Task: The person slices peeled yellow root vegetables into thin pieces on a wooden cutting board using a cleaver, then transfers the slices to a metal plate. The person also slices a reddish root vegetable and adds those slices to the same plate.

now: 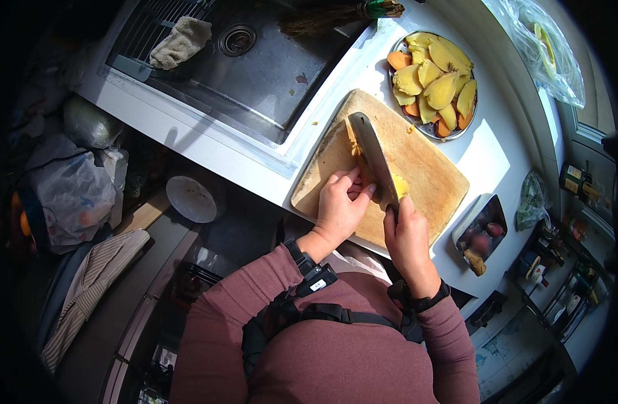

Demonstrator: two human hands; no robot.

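Observation:
A wooden cutting board (pixel 420 166) lies at an angle on the white counter. My right hand (pixel 409 232) grips the dark handle of a kitchen cleaver (pixel 374 151), its blade pointing away from me over the board. Left of the blade, the bent fingers of my left hand (pixel 341 202) hold a piece of root vegetable (pixel 367 172), mostly hidden by fingers and steel. Thin orange-yellow strips (pixel 356 149) lie against the blade's far left side. A yellow slice (pixel 401 186) shows on the right of the blade, just beyond my right hand.
Beyond the board stands a metal plate (pixel 458 135) heaped with yellow and orange root slices (pixel 435 81). A steel sink (pixel 268 76) is at the upper left, with a grey cloth (pixel 181 43) and a straw brush (pixel 329 19). On the right sits a tray (pixel 463 230) of vegetables.

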